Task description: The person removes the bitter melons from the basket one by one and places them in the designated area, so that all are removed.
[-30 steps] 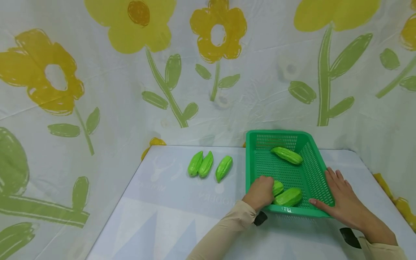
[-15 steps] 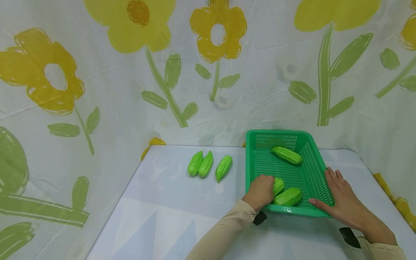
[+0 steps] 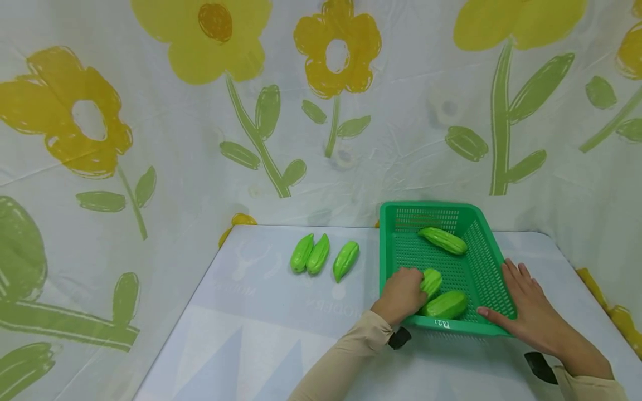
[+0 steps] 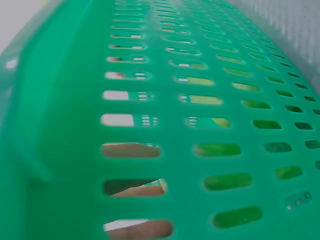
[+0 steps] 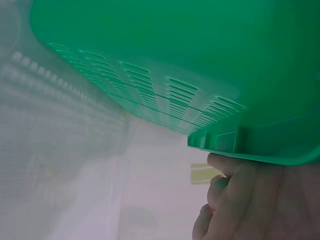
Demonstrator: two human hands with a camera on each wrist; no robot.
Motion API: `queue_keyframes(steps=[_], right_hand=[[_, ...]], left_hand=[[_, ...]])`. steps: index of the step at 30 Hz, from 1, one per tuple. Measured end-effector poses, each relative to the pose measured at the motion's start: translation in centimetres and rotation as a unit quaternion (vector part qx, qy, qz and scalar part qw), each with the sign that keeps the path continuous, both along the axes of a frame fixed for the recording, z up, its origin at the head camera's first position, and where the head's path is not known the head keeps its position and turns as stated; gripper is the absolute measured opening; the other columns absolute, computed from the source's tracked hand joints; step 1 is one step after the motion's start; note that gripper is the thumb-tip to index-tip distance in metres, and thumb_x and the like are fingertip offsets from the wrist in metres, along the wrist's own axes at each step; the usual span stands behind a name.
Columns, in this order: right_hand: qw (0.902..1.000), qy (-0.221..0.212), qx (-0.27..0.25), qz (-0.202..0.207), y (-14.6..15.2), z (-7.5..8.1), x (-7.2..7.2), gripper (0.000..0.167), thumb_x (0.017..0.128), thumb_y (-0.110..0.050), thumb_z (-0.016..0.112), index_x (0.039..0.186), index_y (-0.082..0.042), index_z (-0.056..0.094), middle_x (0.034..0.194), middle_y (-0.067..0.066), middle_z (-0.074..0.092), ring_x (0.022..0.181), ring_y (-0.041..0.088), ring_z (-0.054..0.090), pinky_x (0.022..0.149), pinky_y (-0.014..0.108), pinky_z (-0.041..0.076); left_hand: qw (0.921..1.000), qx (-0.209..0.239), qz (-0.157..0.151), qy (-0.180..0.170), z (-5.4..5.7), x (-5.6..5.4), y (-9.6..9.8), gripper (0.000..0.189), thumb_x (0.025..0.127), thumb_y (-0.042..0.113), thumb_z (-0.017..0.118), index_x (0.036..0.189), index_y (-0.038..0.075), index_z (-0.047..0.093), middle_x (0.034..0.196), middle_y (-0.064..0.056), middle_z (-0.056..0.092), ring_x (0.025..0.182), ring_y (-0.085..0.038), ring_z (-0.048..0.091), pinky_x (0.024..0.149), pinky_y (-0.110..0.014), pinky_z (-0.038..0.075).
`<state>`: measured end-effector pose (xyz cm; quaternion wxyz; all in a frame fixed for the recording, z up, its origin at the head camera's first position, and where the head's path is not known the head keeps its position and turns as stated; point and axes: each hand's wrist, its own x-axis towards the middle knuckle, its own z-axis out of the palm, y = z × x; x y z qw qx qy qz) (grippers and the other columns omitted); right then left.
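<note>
A green plastic basket (image 3: 468, 278) with slotted walls stands on the right side of the table. My left hand (image 3: 401, 294) reaches over its near left corner and grips a light-green ridged gourd (image 3: 432, 282), whose left end the fingers hide. Touching distance from it, another gourd (image 3: 446, 305) lies against the near wall. A third gourd (image 3: 443, 240) lies near the far end. My right hand (image 3: 536, 314) rests on the basket's right near corner, fingers straight along the rim, thumb over the front edge. The left wrist view is mostly filled by the basket's slotted wall (image 4: 65, 150).
Three more gourds lie left of the basket: two side by side (image 3: 302, 253) (image 3: 318, 254) and one apart (image 3: 346, 261). A white table (image 3: 241, 317) with pale printing carries everything. Behind it hangs a flower-print curtain (image 3: 401, 139).
My left hand has shifted slightly up and left, and the gourd in it has risen a little and shows more of itself. My right hand stays in place on the rim.
</note>
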<state>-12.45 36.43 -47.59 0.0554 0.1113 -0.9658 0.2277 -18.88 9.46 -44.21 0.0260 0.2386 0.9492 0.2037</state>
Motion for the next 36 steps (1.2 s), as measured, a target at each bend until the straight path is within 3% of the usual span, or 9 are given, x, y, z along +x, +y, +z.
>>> queue_keyframes(steps=[5,8,10,13,15,20,36], right_hand=[[1.0,-0.002,0.001,-0.001,0.0,-0.1,0.0,0.111,0.097,-0.046,0.067,0.162,0.006,-0.006,0.17,0.031,-0.009,0.158,0.043,-0.024,0.124,0.061,-0.024],[1.0,-0.005,0.001,-0.001,0.1,0.0,-0.1,0.111,0.097,-0.046,0.067,0.162,0.007,-0.006,0.17,0.032,-0.008,0.157,0.044,-0.024,0.124,0.062,-0.023],[1.0,-0.008,0.003,-0.002,0.1,0.0,-0.1,0.111,0.097,-0.046,0.066,0.162,0.007,-0.006,0.17,0.033,-0.009,0.157,0.045,-0.024,0.123,0.061,-0.024],[0.9999,-0.011,0.006,-0.004,0.1,0.1,-0.1,0.111,0.096,-0.047,0.066,0.162,0.008,-0.006,0.169,0.034,-0.008,0.157,0.045,-0.024,0.122,0.058,-0.027],[0.9999,-0.01,0.006,-0.004,0.1,0.1,-0.2,0.111,0.096,-0.047,0.066,0.162,0.008,-0.006,0.169,0.034,-0.007,0.157,0.046,-0.024,0.122,0.058,-0.027],[1.0,-0.007,0.002,-0.003,0.0,0.1,-0.1,0.111,0.096,-0.046,0.066,0.162,0.009,-0.005,0.169,0.034,-0.007,0.157,0.046,-0.023,0.123,0.062,-0.024],[1.0,-0.009,0.001,-0.003,0.0,0.1,-0.1,0.111,0.096,-0.046,0.066,0.162,0.008,-0.006,0.17,0.033,-0.008,0.157,0.044,-0.024,0.124,0.065,-0.021]], left_hand=[[0.9992,0.04,-0.002,-0.001,0.5,-0.1,-0.5,0.033,0.093,0.018,0.075,0.068,0.013,0.055,0.063,0.005,0.047,0.054,-0.006,0.04,0.046,-0.017,0.033],[0.9974,0.071,-0.003,-0.015,0.7,-0.3,-0.8,0.015,0.094,0.021,0.076,0.087,0.008,0.074,0.077,0.003,0.067,0.058,-0.002,0.043,0.049,-0.013,0.035],[0.9952,0.094,-0.005,-0.027,0.9,-0.4,-1.1,0.02,0.095,0.023,0.076,0.104,0.006,0.078,0.087,0.001,0.073,0.06,0.0,0.044,0.051,-0.012,0.037],[0.9919,0.123,-0.015,-0.03,1.2,-0.6,-1.5,0.026,0.095,0.024,0.077,0.113,0.006,0.078,0.091,-0.001,0.075,0.064,0.0,0.047,0.054,-0.012,0.037],[0.9902,0.135,-0.021,-0.031,1.3,-0.8,-1.7,0.026,0.095,0.024,0.076,0.114,0.006,0.078,0.094,-0.001,0.076,0.072,0.001,0.055,0.059,-0.011,0.042],[0.9857,0.16,-0.028,-0.046,1.6,-1.0,-2.4,0.032,0.096,0.027,0.076,0.123,0.009,0.076,0.12,-0.001,0.078,0.104,-0.003,0.07,0.082,-0.012,0.054],[0.9613,0.255,-0.01,-0.103,1.9,-1.5,-4.1,0.034,0.096,0.033,0.076,0.121,0.01,0.078,0.113,-0.004,0.08,0.092,-0.003,0.072,0.077,-0.014,0.055]])
